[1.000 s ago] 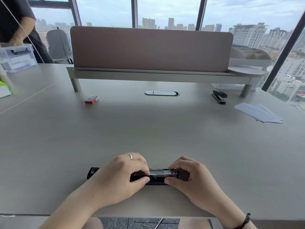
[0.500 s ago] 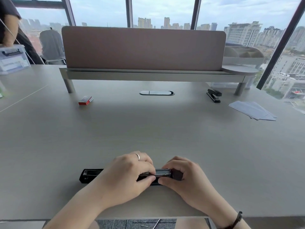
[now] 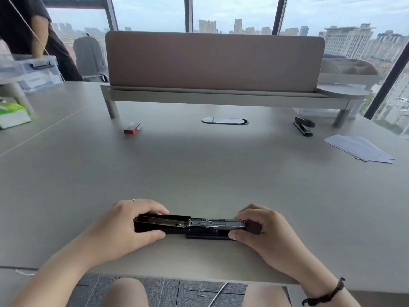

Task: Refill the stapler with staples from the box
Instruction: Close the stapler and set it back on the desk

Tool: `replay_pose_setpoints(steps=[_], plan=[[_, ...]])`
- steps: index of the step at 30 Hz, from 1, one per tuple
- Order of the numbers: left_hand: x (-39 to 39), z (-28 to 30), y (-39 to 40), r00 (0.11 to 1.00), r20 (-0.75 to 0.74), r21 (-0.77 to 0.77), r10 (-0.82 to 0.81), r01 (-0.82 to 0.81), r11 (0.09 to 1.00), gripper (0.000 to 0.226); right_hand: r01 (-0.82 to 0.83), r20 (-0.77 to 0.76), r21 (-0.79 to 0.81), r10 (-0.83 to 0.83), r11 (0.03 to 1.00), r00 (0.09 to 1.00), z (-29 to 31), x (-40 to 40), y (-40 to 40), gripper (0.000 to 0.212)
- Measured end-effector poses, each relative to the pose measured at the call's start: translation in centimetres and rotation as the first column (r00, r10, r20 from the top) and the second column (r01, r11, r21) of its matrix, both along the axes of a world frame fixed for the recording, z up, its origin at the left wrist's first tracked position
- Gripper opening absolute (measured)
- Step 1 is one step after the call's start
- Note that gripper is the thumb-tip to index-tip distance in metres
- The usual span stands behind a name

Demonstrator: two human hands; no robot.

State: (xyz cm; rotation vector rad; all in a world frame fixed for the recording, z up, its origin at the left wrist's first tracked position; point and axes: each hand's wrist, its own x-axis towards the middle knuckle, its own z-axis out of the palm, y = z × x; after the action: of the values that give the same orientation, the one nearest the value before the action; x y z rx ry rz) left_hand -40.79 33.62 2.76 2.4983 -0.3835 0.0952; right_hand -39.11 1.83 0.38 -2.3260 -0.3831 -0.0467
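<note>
One head-worn wide-angle view looks forward and down across the desk point(image 3: 199, 169), windows point(image 3: 232, 16) at twelve o'clock.

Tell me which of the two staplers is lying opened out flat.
The near stapler, held between both hands at the desk's front edge. The far stapler by the shelf leg is closed.

left hand point(image 3: 124, 227) curled, right hand point(image 3: 263, 231) curled, both gripping

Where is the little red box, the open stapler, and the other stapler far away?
Red staple box point(image 3: 132, 128), head view: on its top face.
Open stapler point(image 3: 217, 223), head view: on its metal staple channel.
Second stapler point(image 3: 303, 126), head view: on its black body.
</note>
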Motion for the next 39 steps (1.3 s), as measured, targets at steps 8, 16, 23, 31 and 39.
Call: replay_pose_setpoints(steps=[8, 16, 23, 31, 39], plan=[[-0.4, -0.7, 2.1, 0.984, -0.168, -0.230, 0.063, -0.101, 0.968, 0.053, 0.005, -0.034, 0.005, -0.005, 1.000, 0.999, 0.0, 0.1, 0.0, 0.013], [0.3, -0.3, 1.9, 0.990, -0.132, -0.588, -0.042, -0.044, 0.808, 0.069, -0.004, -0.098, 0.033, 0.007, 0.999, 0.995, 0.5, 0.4, 0.2, 0.016], [1.4, 3.6, -3.9, 0.993, 0.046, -0.670, -0.107, 0.109, 0.734, 0.043, 0.000, -0.099, 0.047, 0.005, 0.999, 0.995, 0.5, 0.4, 0.2, 0.015], [1.9, 3.0, -10.8, 0.980, 0.083, -0.256, -0.183, 0.198, 0.946, 0.030, -0.001, -0.110, 0.076, 0.010, 0.997, 0.994, 0.8, 0.2, 0.4, 0.006], [1.7, 0.9, -11.8, 0.991, 0.067, -0.232, -0.116, 0.128, 0.964, 0.032, 0.006, -0.124, 0.130, 0.010, 0.992, 0.992, 0.7, 0.2, 0.5, 0.012]])
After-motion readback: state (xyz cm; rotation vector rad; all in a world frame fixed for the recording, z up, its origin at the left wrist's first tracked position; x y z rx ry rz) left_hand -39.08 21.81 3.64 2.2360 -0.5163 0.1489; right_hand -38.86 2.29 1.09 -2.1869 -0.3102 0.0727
